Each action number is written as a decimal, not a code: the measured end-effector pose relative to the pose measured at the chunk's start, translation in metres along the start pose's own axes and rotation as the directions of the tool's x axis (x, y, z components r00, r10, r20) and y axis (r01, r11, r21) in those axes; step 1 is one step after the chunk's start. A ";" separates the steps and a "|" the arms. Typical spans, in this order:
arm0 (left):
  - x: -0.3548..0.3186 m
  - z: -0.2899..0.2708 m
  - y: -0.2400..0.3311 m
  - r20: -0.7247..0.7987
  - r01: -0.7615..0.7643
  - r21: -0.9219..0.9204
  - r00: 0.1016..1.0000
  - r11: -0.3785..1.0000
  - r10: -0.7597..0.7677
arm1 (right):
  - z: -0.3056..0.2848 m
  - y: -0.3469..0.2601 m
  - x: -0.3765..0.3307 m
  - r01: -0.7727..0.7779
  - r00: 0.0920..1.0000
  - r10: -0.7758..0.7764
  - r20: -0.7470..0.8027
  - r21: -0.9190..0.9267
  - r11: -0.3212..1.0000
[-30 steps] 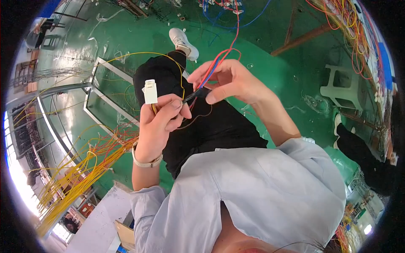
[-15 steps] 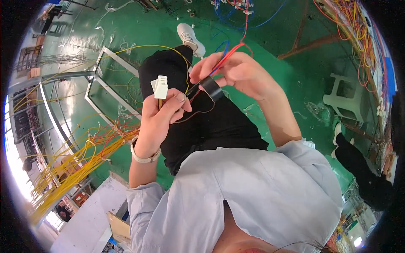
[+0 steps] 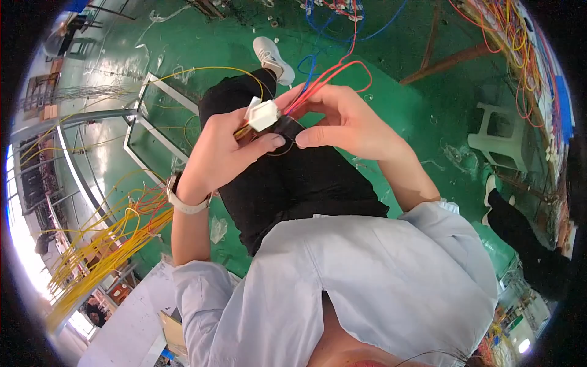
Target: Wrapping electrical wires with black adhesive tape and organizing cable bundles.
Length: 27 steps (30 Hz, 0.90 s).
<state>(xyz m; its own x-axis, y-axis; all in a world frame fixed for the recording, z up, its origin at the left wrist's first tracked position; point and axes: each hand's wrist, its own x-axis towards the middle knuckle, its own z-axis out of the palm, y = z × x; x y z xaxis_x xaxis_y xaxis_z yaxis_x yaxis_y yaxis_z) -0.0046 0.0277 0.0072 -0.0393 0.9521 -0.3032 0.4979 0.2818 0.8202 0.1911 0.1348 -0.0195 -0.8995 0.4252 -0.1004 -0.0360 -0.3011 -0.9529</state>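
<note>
Both hands meet over my dark trousers around a bundle of thin wires. My left hand (image 3: 226, 150) is closed on the wires just behind a white plastic connector (image 3: 264, 115), which sticks up by its fingers. My right hand (image 3: 351, 125) curls around a roll of black tape (image 3: 287, 127), its thumb at the roll's edge. The roll sits against the bundle between the two thumbs and is partly hidden. Red wires (image 3: 324, 79) loop up from the bundle past my right fingers, along with a blue wire (image 3: 310, 68). Yellow and brown strands show by my left fingers.
Yellow wires (image 3: 116, 244) hang in a thick bunch at left, near a metal frame (image 3: 131, 113). A white table (image 3: 125, 312) stands at lower left. At right are a pale plastic stool (image 3: 498, 137), a wire-hung board (image 3: 520, 55) and another person's dark-clothed leg (image 3: 516, 232).
My hands have come together. The left moved right and turned, tilting the connector, and the right hand lowered with the tape roll toward the wires. The red wires now loop wider.
</note>
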 end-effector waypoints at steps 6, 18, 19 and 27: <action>-0.001 0.003 0.000 0.197 0.146 -0.539 0.979 0.830 -0.044 | -0.003 0.009 -0.002 0.173 0.983 -0.174 -0.057 -0.022 0.985; -0.009 0.012 -0.014 0.359 0.341 -0.806 0.931 0.484 -0.059 | -0.005 0.020 0.024 -0.223 0.975 0.223 0.007 0.069 0.972; -0.008 0.014 -0.013 0.355 0.328 -0.797 0.934 0.507 -0.046 | -0.007 0.021 0.023 -0.223 0.975 0.223 0.006 0.070 0.972; -0.012 0.016 -0.020 0.322 0.311 -0.799 0.944 0.514 -0.070 | -0.011 0.017 0.020 -0.101 0.987 0.082 0.137 0.140 0.985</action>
<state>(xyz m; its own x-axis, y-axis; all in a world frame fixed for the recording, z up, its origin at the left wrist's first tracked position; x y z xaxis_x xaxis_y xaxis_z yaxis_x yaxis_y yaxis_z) -0.0003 0.0090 -0.0138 0.2074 0.8410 -0.4997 -0.4488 0.5356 0.7153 0.1777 0.1474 -0.0412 -0.9505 0.2784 -0.1378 -0.0055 -0.4587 -0.8886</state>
